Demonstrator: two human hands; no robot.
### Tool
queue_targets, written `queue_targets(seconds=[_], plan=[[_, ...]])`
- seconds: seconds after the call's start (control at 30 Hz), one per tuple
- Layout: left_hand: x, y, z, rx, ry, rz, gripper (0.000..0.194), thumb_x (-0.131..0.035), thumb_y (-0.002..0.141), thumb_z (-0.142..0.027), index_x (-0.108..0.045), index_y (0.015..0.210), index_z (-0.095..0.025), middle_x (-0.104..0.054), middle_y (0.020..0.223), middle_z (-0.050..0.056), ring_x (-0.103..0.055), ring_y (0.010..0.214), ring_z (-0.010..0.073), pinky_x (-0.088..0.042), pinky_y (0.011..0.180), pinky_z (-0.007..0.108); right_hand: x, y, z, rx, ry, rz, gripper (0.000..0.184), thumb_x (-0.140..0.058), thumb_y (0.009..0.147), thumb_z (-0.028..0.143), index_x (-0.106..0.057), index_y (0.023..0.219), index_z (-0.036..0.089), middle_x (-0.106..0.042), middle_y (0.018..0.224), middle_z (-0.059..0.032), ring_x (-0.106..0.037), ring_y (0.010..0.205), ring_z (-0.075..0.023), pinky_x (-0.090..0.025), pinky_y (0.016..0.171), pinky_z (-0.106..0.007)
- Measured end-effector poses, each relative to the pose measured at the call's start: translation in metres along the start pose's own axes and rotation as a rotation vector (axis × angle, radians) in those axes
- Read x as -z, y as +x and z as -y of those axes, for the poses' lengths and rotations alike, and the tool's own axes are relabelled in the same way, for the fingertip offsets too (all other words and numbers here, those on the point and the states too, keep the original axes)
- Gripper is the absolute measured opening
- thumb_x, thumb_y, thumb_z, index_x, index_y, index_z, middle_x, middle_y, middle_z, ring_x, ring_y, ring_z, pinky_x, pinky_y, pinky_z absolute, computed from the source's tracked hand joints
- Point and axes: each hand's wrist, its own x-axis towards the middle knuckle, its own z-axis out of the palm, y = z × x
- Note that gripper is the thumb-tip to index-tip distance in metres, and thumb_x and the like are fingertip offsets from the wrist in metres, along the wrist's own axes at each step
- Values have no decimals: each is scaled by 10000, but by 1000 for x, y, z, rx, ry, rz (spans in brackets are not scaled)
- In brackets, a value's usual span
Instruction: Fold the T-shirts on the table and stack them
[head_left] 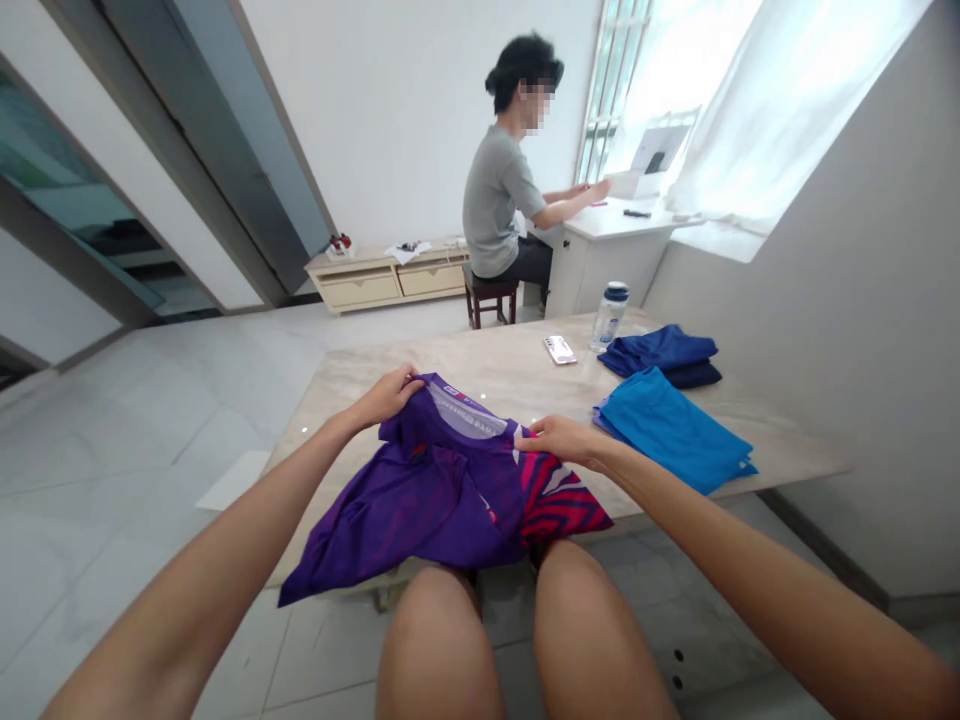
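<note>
A purple sports jersey with red and pink stripes is lifted partly off the pale marble table, its hem hanging over the near edge. My left hand grips the jersey's upper left edge near the collar. My right hand pinches its other side, near the striped panel. Between my hands, the inside of the collar and a pale neck label show. A folded bright blue shirt lies just beyond my right hand, and a folded navy garment lies farther back.
A clear water bottle and a phone stand at the table's far side. Beyond, a seated person works at a white desk by a bright window. A low wooden cabinet stands against the back wall.
</note>
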Motion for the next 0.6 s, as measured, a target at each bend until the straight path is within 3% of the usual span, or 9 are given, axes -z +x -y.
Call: queue_targets(seconds=[0.07,0.17,0.3,0.37,0.47,0.6], plan=[[50,-27,-36,-10,84,-109,285,-496,1016,-525,-578,1022,-252,-712,849,37,-662,812,253,-489,785,339,23,-29,34,122,-164,-74,343,-869,825,456,-737,684,173,-671,604,-10,-597,598,-159,-417,575,-253],[123,-72,-93,-3,265,-228,361,-541,1004,-605,-615,1067,-258,-731,858,52,-682,824,281,-461,757,336,55,-77,89,303,-449,-333,278,-822,821,326,-734,604,177,-608,533,0,-584,609,-163,-405,606,-266],[191,-132,-159,-18,412,-232,472,-759,830,-712,-713,1008,-277,-768,850,45,-707,845,296,-425,710,317,84,-139,151,573,-541,-687,145,-734,855,236,-856,787,196,-733,673,-38,-665,711,-209,-478,720,-301],[208,-159,-182,-21,448,-229,465,-800,774,-728,-762,912,-286,-745,758,29,-705,825,291,-413,681,310,89,-165,169,710,-531,-822,198,-693,847,178,-883,900,207,-795,828,-63,-707,808,-237,-524,838,-336],[218,-191,-203,-38,396,-293,451,-749,791,-731,-795,808,-283,-741,724,18,-695,803,265,-438,688,301,84,-190,177,884,-470,-1051,252,-623,894,173,-856,989,184,-793,1009,-115,-721,985,-281,-538,992,-398],[218,-219,-213,-89,199,-422,544,-701,776,-783,-797,822,-249,-806,847,56,-715,890,278,-526,808,325,68,-198,169,934,-316,-1235,220,-543,932,196,-749,1012,186,-747,1065,-135,-695,1074,-295,-540,1034,-423]])
